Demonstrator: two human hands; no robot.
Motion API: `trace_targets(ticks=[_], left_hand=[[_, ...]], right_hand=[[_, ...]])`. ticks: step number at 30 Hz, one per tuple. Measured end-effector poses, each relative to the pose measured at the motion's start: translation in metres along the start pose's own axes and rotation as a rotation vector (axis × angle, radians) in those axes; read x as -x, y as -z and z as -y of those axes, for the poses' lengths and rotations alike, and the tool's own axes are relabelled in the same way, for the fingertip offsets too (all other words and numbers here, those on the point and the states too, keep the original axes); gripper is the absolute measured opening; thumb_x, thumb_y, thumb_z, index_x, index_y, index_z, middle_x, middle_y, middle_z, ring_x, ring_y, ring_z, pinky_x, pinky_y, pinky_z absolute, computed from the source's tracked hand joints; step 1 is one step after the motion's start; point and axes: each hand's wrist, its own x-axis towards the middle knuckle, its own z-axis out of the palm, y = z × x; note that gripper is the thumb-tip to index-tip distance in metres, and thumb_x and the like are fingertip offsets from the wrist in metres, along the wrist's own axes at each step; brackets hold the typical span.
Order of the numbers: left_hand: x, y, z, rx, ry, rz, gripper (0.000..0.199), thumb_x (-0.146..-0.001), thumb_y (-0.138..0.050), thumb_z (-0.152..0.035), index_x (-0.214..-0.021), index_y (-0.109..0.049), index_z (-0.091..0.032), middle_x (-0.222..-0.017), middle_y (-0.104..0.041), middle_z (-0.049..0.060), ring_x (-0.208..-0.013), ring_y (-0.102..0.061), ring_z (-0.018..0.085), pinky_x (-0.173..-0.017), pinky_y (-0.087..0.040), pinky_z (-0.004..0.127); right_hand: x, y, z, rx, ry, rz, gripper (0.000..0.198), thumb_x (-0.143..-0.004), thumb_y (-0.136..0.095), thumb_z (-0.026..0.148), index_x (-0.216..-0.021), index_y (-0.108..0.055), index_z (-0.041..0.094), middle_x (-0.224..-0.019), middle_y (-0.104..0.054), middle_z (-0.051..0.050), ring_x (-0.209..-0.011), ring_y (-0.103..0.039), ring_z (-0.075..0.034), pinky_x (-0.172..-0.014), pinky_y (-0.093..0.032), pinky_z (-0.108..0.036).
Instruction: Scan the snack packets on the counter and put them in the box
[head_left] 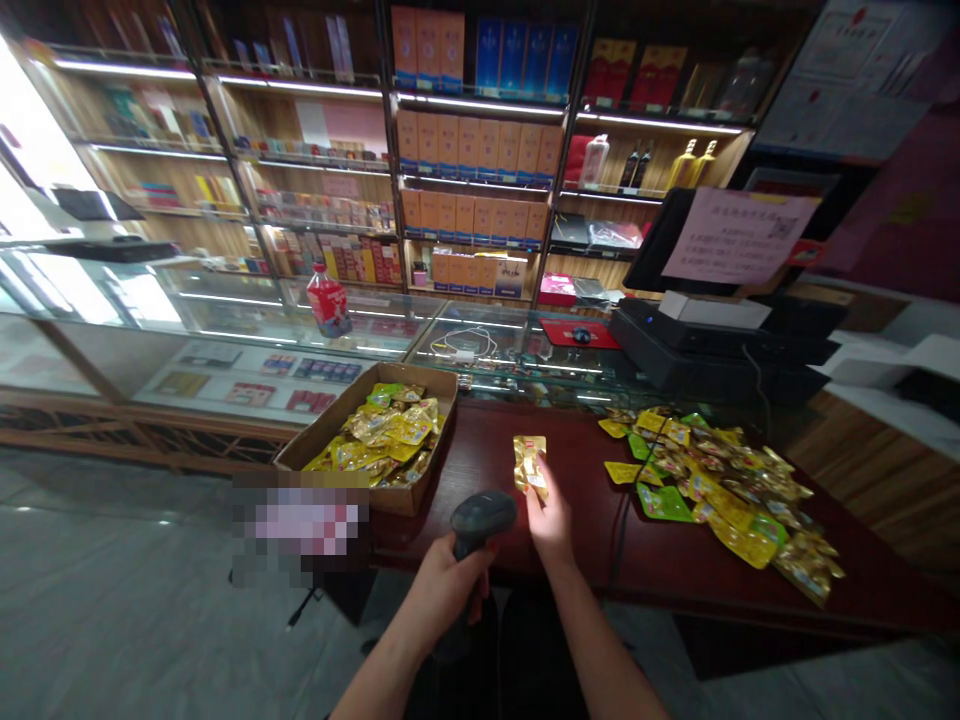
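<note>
My left hand (448, 585) grips a dark handheld barcode scanner (481, 520), its head pointing up and forward over the front edge of a dark red table (570, 540). My right hand (550, 522) holds up a small gold snack packet (529, 462) just right of the scanner head. A cardboard box (352, 480) with several gold and green packets stands at my left on the table. A loose pile of gold and green packets (720, 480) lies spread on the table at my right.
A glass counter (375, 335) runs behind the table, with a red bottle (328, 300) on it. A black cash register (712, 340) with a paper notice stands at the back right. Wall shelves (472, 150) hold boxed goods. Grey floor lies to the left.
</note>
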Motion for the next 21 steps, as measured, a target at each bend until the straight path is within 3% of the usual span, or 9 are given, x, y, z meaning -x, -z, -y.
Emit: trace_targets(ticks=[8, 16, 19, 21], left_hand=[[-0.003, -0.004, 0.004, -0.020, 0.000, -0.070, 0.043, -0.072, -0.077, -0.059, -0.075, -0.055, -0.022, -0.050, -0.060, -0.003, -0.033, -0.050, 0.012, -0.034, -0.034, 0.023], [-0.056, 0.023, 0.022, -0.079, -0.070, -0.164, 0.046, -0.073, -0.074, -0.063, -0.074, -0.053, -0.023, -0.047, -0.057, -0.005, -0.032, -0.049, 0.012, -0.036, -0.033, 0.023], [-0.067, 0.026, 0.033, -0.076, -0.075, -0.191, 0.048, -0.074, -0.073, -0.067, -0.075, -0.055, -0.022, -0.047, -0.057, -0.004, -0.033, -0.051, 0.014, -0.036, -0.034, 0.024], [-0.070, 0.026, 0.037, -0.068, -0.077, -0.207, 0.049, -0.074, -0.072, -0.068, -0.076, -0.056, -0.022, -0.046, -0.058, -0.004, -0.033, -0.051, 0.014, -0.035, -0.035, 0.024]], right_hand=[[0.002, -0.005, 0.002, -0.040, -0.077, 0.009, 0.058, -0.095, -0.057, 0.035, -0.153, -0.055, 0.028, -0.148, -0.066, -0.009, -0.130, -0.068, -0.026, -0.110, -0.055, -0.047], [-0.014, 0.000, -0.020, -0.177, -0.102, 0.007, 0.073, -0.086, -0.065, 0.037, -0.157, -0.049, 0.028, -0.137, -0.073, -0.009, -0.113, -0.076, -0.028, -0.095, -0.064, -0.044], [-0.042, -0.018, -0.005, -0.258, -0.103, 0.075, 0.075, -0.085, -0.068, 0.037, -0.157, -0.049, 0.028, -0.137, -0.073, -0.009, -0.112, -0.076, -0.029, -0.092, -0.065, -0.044], [-0.071, -0.048, 0.022, -0.330, -0.064, 0.125, 0.078, -0.084, -0.070, 0.035, -0.158, -0.047, 0.028, -0.138, -0.072, -0.009, -0.110, -0.076, -0.028, -0.089, -0.066, -0.043]])
